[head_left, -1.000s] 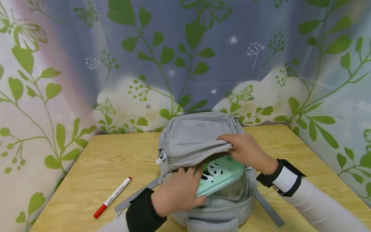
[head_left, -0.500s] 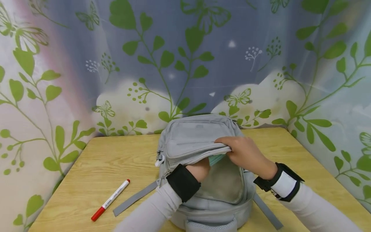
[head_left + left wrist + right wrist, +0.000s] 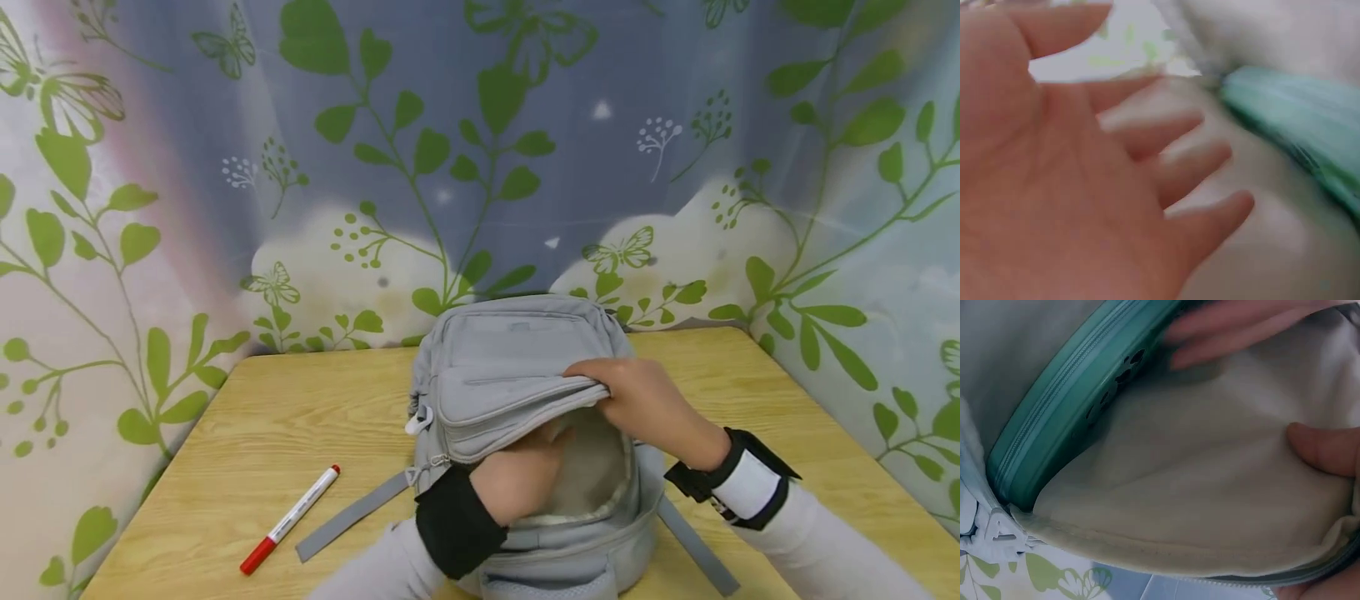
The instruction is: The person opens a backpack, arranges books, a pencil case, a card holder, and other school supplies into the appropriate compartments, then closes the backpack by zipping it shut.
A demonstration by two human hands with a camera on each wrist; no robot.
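We've got the right hand (image 3: 660,408) pinching the flap (image 3: 517,404) of the grey backpack (image 3: 600,546), thumb on the lining, other fingers outside. We see the left hand (image 3: 517,482) reaching in under that flap, fingers loose, spread and fairly straight, gripping nothing. We find the green case (image 3: 1063,409) inside the bag, near the left fingertips, a gap between them in the blurry left wrist view. We log the red-and-white marker (image 3: 291,518) on the table (image 3: 337,400), well left of the left fingers, and a strap (image 3: 352,517) between them. We note leafy cloth (image 3: 480,208) beyond both hands' fingers.
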